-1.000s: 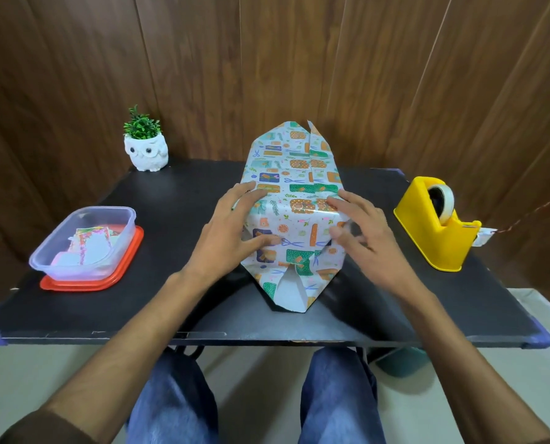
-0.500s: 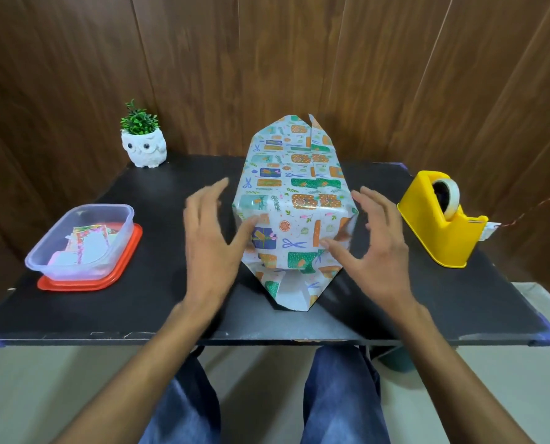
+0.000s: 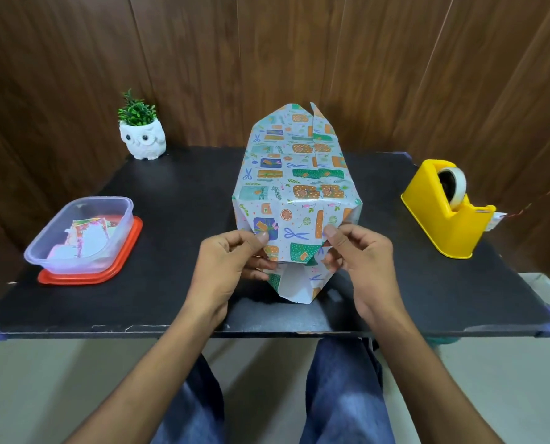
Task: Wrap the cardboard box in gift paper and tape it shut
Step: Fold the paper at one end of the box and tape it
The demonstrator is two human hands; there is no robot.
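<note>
Nearby: tape dispenser point(image 3: 440, 219) right, tub point(image 3: 58, 264) left, owl planter point(image 3: 142, 141) behind.

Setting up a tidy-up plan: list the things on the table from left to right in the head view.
plastic container → owl planter → gift-wrapped box → tape dispenser

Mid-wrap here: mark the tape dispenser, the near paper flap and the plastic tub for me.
tape dispenser point(image 3: 433, 219): head view, on its yellow side wall.
near paper flap point(image 3: 294, 285): head view, on its white underside.
plastic tub point(image 3: 117, 231): head view, on its clear right-hand wall.
</note>
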